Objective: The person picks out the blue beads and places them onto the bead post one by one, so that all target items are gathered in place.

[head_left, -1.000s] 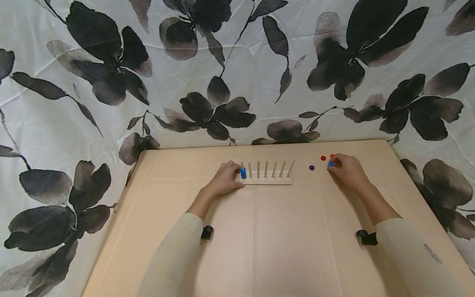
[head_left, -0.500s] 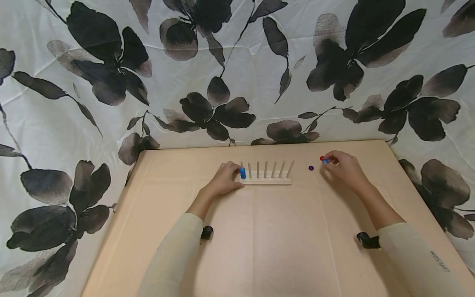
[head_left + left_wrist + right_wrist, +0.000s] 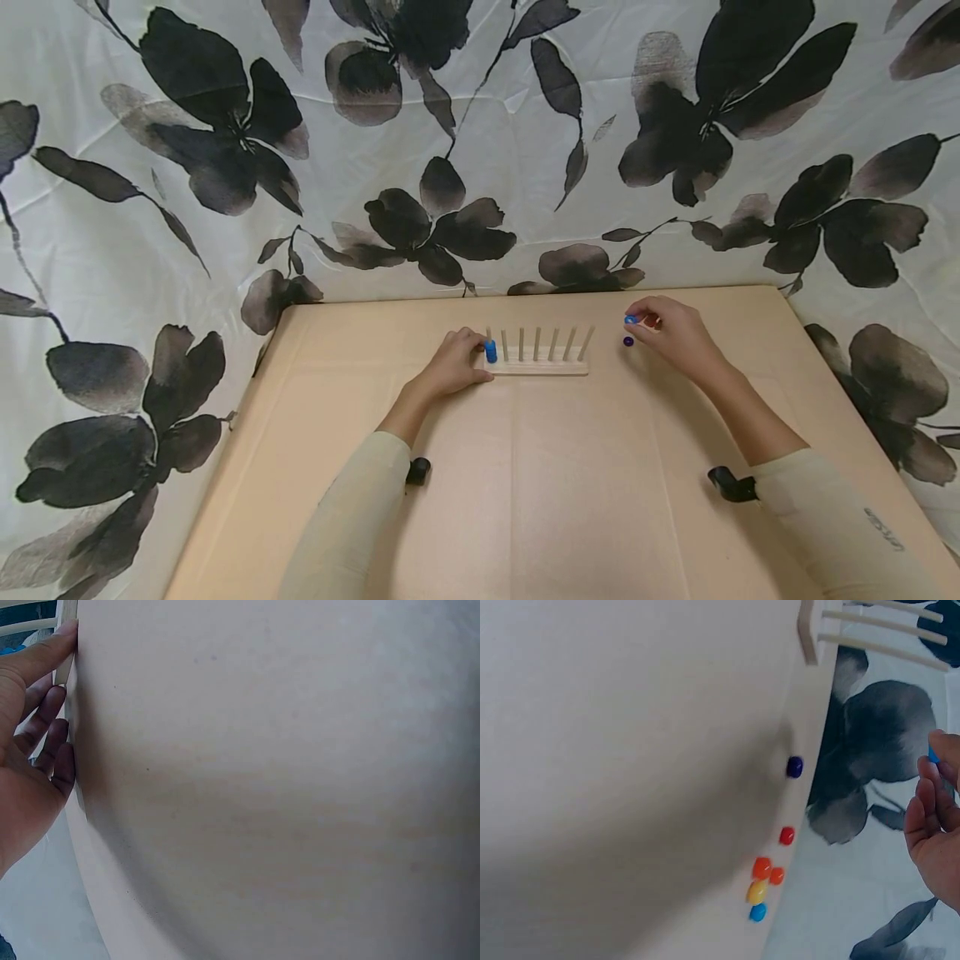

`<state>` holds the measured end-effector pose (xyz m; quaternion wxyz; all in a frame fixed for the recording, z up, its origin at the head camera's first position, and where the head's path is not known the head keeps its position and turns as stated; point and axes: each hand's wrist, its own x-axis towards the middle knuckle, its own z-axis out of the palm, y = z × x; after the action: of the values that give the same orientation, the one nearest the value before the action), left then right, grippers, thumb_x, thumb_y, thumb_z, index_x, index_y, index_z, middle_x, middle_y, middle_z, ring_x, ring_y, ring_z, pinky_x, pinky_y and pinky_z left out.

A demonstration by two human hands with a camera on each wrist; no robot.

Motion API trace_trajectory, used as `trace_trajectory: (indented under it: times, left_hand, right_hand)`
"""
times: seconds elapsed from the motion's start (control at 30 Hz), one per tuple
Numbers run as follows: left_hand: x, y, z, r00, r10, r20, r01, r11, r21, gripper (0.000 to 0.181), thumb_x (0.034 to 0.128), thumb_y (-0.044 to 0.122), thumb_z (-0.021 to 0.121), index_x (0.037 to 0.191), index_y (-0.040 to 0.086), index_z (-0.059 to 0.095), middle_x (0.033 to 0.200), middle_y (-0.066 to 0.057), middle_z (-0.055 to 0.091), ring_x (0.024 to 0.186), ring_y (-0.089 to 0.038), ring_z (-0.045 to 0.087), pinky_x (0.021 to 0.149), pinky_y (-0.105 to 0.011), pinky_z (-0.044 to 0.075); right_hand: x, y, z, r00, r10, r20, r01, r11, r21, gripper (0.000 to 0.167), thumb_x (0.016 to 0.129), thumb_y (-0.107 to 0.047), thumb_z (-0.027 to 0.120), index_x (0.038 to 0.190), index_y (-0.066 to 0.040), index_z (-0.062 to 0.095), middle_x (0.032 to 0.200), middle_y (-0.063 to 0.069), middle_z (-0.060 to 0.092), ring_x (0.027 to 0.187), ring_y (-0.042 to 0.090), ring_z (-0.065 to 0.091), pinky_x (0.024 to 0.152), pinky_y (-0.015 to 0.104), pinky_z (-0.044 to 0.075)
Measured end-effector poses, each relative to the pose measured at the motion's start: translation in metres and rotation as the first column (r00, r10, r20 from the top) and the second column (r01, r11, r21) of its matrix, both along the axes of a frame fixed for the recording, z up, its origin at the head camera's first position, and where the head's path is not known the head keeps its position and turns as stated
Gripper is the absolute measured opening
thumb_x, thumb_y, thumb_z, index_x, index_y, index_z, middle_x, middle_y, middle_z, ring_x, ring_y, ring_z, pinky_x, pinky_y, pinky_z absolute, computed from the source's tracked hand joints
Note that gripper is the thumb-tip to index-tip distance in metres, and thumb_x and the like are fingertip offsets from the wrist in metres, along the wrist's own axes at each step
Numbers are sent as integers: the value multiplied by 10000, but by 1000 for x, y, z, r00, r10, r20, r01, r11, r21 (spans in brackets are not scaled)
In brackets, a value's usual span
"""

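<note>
In the head view, a wooden peg rack (image 3: 536,367) with a row of upright pegs stands near the back of the table. Blue beads (image 3: 491,352) sit on its leftmost peg. My left hand (image 3: 452,362) grips that end of the rack, thumb at the front edge; in the left wrist view the thumb presses on the wood. My right hand (image 3: 678,337) pinches a blue bead (image 3: 631,319) between thumb and fingertips, raised off the table. Just below it in the head view lies a dark purple bead (image 3: 628,341), which also shows in the right wrist view.
In the right wrist view, a red bead (image 3: 787,835), orange beads (image 3: 762,868), a yellow bead (image 3: 757,892) and another blue bead (image 3: 758,912) lie near the table's back edge. A floral cloth (image 3: 570,167) hangs behind the table (image 3: 585,483).
My right hand has moved left with the blue bead, from beside the red beads to above the purple one. My left hand stays on the rack.
</note>
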<state>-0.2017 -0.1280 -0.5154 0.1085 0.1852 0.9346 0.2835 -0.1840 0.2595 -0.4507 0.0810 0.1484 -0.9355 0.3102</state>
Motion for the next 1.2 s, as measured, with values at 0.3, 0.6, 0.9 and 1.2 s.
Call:
trace_trajectory:
  times: [0.3, 0.6, 0.9, 1.2]
  left_hand:
    - [1, 0, -1, 1000, -2, 0, 2, 1000, -6, 618, 848, 289, 869, 1352, 31, 621, 1266, -77, 603, 1170, -267, 475, 1033, -391, 421]
    - [2, -2, -2, 1000, 5, 0, -5, 1000, 16, 602, 845, 281, 872, 1337, 33, 628, 1251, -79, 604, 1168, -269, 475, 1030, -396, 423]
    - [2, -4, -3, 1000, 11, 0, -11, 999, 36, 603, 834, 285, 881, 1335, 57, 636, 1231, -70, 598, 1157, -255, 473, 1026, -393, 418]
    - [4, -5, -6, 1000, 19, -13, -18, 998, 62, 601, 818, 280, 892, 1323, 64, 646, 1216, -67, 602, 1146, -257, 480, 1023, -402, 416]
  right_hand:
    - [-2, -28, 13, 997, 67, -23, -68, 998, -15, 144, 940, -115, 752, 1065, -44, 747, 965, 121, 743, 902, 275, 655, 788, 429, 511]
    - [-2, -59, 24, 995, 97, 4, -97, 995, -30, 168, 942, -155, 766, 1086, -75, 735, 986, 75, 746, 934, 239, 675, 809, 413, 519]
    - [-6, -94, 31, 980, 191, -56, -192, 981, -16, 185, 923, -164, 788, 1090, -91, 755, 997, 51, 721, 949, 221, 644, 809, 400, 532]
    - [-11, -127, 34, 970, 238, -43, -238, 971, 5, 191, 935, -181, 776, 1106, -97, 770, 1013, 39, 748, 968, 219, 653, 822, 397, 539]
